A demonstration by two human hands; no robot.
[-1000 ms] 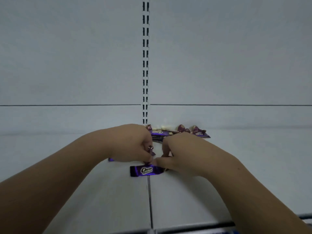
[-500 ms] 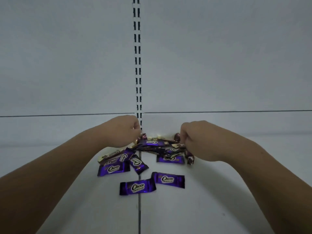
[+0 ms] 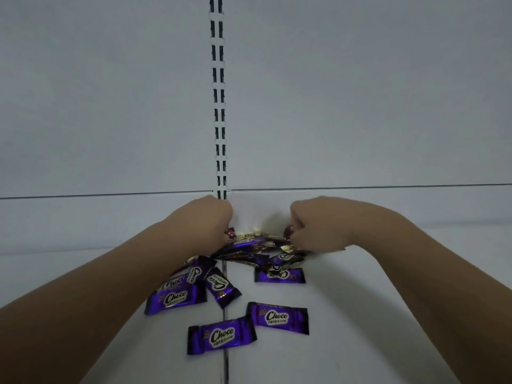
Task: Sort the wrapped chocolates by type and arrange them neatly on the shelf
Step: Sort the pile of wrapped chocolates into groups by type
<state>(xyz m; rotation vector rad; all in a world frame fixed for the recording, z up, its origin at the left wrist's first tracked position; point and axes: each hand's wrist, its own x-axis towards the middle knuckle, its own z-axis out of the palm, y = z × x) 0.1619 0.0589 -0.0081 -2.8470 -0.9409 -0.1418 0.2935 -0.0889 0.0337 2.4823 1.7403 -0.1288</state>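
Both hands have drawn apart since a second ago, when they were close together over a single purple bar. They now sit at the back of a white shelf (image 3: 388, 314), one on each side of a pile of wrapped chocolates (image 3: 257, 248).

The left hand (image 3: 206, 220) is curled, knuckles up, with its fingers down in the left edge of the pile beside a dark red twisted sweet (image 3: 229, 233). The right hand (image 3: 318, 223) is curled the same way at the pile's right edge, next to a maroon sweet (image 3: 288, 231). The fingertips are hidden, so I cannot tell whether either hand is pinching a wrapper.

The pile mixes purple, dark and gold wrappers, overlapping. Purple bars marked "Choco" lie loose in front of it – one front bar (image 3: 221, 335) across the shelf seam (image 3: 225, 364), a second bar (image 3: 278, 317) just beside it on the right, and a left cluster (image 3: 177, 297) overlapping near the left forearm. A slotted strip (image 3: 219, 106) runs up the back wall – directly behind the pile.
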